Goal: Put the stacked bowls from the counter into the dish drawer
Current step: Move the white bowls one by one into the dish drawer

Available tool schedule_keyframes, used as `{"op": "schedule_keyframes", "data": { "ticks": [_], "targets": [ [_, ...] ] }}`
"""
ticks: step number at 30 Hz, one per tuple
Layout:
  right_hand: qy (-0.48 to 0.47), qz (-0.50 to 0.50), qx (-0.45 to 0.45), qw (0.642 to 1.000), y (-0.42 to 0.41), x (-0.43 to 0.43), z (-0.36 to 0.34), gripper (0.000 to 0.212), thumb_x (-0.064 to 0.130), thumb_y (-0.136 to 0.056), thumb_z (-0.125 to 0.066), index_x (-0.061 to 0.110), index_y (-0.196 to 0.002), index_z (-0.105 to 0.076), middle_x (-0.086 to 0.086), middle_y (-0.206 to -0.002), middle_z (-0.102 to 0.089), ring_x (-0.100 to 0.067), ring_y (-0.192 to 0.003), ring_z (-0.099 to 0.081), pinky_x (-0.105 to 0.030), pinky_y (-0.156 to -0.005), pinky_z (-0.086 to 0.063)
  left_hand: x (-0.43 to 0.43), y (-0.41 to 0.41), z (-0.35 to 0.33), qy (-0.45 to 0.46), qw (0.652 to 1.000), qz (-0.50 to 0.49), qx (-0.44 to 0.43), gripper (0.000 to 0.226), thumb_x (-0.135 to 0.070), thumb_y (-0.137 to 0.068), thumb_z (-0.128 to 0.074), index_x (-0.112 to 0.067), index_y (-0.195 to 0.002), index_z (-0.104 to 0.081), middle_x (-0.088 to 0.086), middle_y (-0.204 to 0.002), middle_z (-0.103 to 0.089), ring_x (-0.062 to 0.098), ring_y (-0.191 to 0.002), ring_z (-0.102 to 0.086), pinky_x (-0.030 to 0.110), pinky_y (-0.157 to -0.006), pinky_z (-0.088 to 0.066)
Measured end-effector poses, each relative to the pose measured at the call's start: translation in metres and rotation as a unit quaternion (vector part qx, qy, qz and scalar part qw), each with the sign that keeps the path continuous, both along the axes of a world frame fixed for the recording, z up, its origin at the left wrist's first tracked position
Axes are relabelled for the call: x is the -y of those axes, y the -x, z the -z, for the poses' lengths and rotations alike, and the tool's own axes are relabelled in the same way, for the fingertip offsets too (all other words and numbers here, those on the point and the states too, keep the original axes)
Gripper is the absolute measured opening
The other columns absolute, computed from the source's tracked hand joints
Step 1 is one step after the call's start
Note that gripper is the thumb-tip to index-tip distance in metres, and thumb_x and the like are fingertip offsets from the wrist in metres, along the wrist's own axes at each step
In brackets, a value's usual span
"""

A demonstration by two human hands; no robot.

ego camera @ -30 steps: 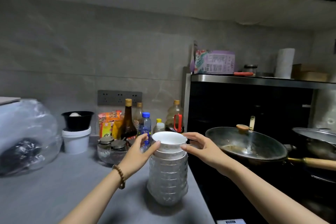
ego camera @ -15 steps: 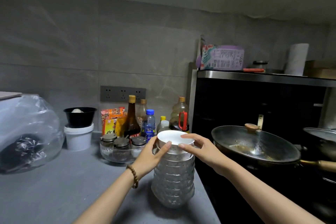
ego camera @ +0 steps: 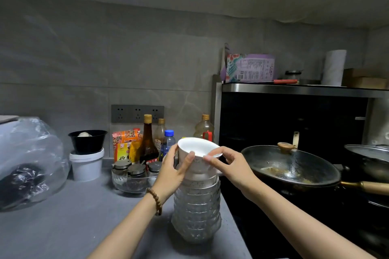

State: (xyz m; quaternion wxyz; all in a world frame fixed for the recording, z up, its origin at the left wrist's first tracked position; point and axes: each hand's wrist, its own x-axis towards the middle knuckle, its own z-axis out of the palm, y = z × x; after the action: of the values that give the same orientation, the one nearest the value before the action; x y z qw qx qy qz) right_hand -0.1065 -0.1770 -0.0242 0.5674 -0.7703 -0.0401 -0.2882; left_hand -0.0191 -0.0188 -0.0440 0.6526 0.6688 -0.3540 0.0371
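On the grey tabletop [ego camera: 63, 216], the stack of glass bowls [ego camera: 196, 212] is seen at its right edge beside the wok [ego camera: 290, 166]; writing on the orange seasoning packet [ego camera: 124, 145] cannot be read. The white bowl [ego camera: 197, 153] is gripped at the rim by the left hand [ego camera: 174, 170] and right hand [ego camera: 227, 166], both arms reaching forward. Compared with half a second ago, it has been lifted and tilted off the stack.

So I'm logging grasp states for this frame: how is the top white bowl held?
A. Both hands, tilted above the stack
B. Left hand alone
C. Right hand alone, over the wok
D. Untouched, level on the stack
A: the left hand and right hand both grip the white bowl, tilted above the stack of bowls.
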Motion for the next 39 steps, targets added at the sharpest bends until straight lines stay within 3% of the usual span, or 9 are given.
{"op": "schedule_keyframes", "data": {
  "ticks": [6,10,15,18,23,28,33,36,39],
  "targets": [
    [-0.029,-0.011,0.05,0.998,0.041,-0.004,-0.026,0.038,0.043,-0.068,-0.072,0.006,-0.072,-0.064,-0.024,-0.087,-0.068,-0.015,-0.08,-0.064,-0.016,-0.07,-0.051,0.015,0.044,-0.023,0.091,0.993,0.07,0.007,0.097,-0.086,-0.051,-0.053,-0.045,-0.134,-0.026,-0.017,-0.126,-0.046,0.001,-0.112,-0.051,0.014,-0.079,-0.051],
    [-0.066,-0.039,0.05,0.996,0.075,0.009,-0.029,0.03,0.034,-0.079,-0.065,0.006,-0.071,-0.061,0.009,-0.058,-0.066,0.004,-0.057,-0.06,-0.005,-0.056,-0.044,0.034,0.073,-0.026,0.137,0.983,0.121,-0.011,0.077,-0.067,-0.058,-0.066,-0.059,-0.125,-0.029,-0.018,-0.123,-0.049,0.004,-0.109,-0.057,0.027,-0.082,-0.055],
    [-0.054,-0.004,-0.004,0.999,0.126,0.041,-0.016,0.064,0.053,-0.068,-0.066,-0.005,-0.095,-0.067,-0.01,-0.093,-0.075,-0.011,-0.085,-0.069,-0.016,-0.077,-0.054,0.069,0.109,-0.013,0.147,0.976,0.159,-0.02,0.079,-0.05,-0.072,-0.07,-0.041,-0.138,-0.028,-0.003,-0.132,-0.049,0.013,-0.116,-0.056,0.035,-0.089,-0.054],
    [-0.029,0.003,-0.041,0.999,0.164,0.06,-0.002,0.059,0.06,-0.071,-0.062,0.01,-0.101,-0.073,-0.003,-0.104,-0.075,-0.005,-0.095,-0.068,-0.011,-0.079,-0.05,0.091,0.136,0.003,0.115,0.973,0.194,-0.047,0.08,-0.052,-0.07,-0.07,-0.039,-0.138,-0.03,-0.004,-0.134,-0.049,0.013,-0.119,-0.054,0.041,-0.092,-0.052],
    [-0.02,0.059,-0.107,0.992,0.222,0.104,0.037,0.064,0.069,-0.069,-0.064,0.022,-0.111,-0.07,-0.005,-0.114,-0.07,-0.021,-0.116,-0.06,-0.049,-0.109,-0.036,0.132,0.187,0.041,0.045,0.952,0.278,-0.119,0.065,-0.054,-0.069,-0.061,-0.039,-0.129,-0.038,-0.01,-0.117,-0.06,0.001,-0.097,-0.065,0.019,-0.066,-0.055],
    [-0.043,0.066,-0.166,0.983,0.282,0.138,0.086,0.047,0.057,-0.074,-0.067,0.018,-0.099,-0.075,-0.004,-0.098,-0.075,-0.012,-0.093,-0.067,-0.026,-0.088,-0.047,0.174,0.228,0.096,-0.044,0.927,0.317,-0.195,0.079,-0.069,-0.057,-0.064,-0.034,-0.125,-0.043,0.0,-0.123,-0.06,0.017,-0.107,-0.063,0.041,-0.085,-0.055],
    [-0.093,0.058,-0.283,0.953,0.327,0.163,0.148,0.053,0.055,-0.08,-0.063,0.011,-0.107,-0.073,-0.007,-0.11,-0.073,-0.018,-0.106,-0.068,-0.018,-0.087,-0.052,0.208,0.255,0.164,-0.133,0.875,0.382,-0.268,0.086,-0.073,-0.052,-0.069,-0.032,-0.124,-0.045,0.003,-0.116,-0.064,0.014,-0.09,-0.07,0.036,-0.069,-0.058],
    [-0.127,0.049,-0.329,0.934,0.342,0.172,0.183,0.039,0.05,-0.087,-0.057,0.018,-0.096,-0.077,0.003,-0.093,-0.077,-0.002,-0.086,-0.071,-0.008,-0.07,-0.051,0.22,0.264,0.201,-0.194,0.862,0.391,-0.26,0.084,-0.073,-0.06,-0.064,-0.029,-0.127,-0.039,0.014,-0.106,-0.066,0.017,-0.062,-0.069,0.031,-0.054,-0.056],
    [-0.151,0.065,-0.355,0.92,0.347,0.184,0.218,0.043,0.052,-0.079,-0.062,0.016,-0.096,-0.077,-0.001,-0.101,-0.076,-0.01,-0.097,-0.07,-0.016,-0.086,-0.052,0.228,0.269,0.237,-0.232,0.846,0.383,-0.291,0.085,-0.07,-0.059,-0.067,-0.03,-0.128,-0.038,0.011,-0.113,-0.064,0.029,-0.092,-0.07,0.047,-0.078,-0.058]
  ]
}}
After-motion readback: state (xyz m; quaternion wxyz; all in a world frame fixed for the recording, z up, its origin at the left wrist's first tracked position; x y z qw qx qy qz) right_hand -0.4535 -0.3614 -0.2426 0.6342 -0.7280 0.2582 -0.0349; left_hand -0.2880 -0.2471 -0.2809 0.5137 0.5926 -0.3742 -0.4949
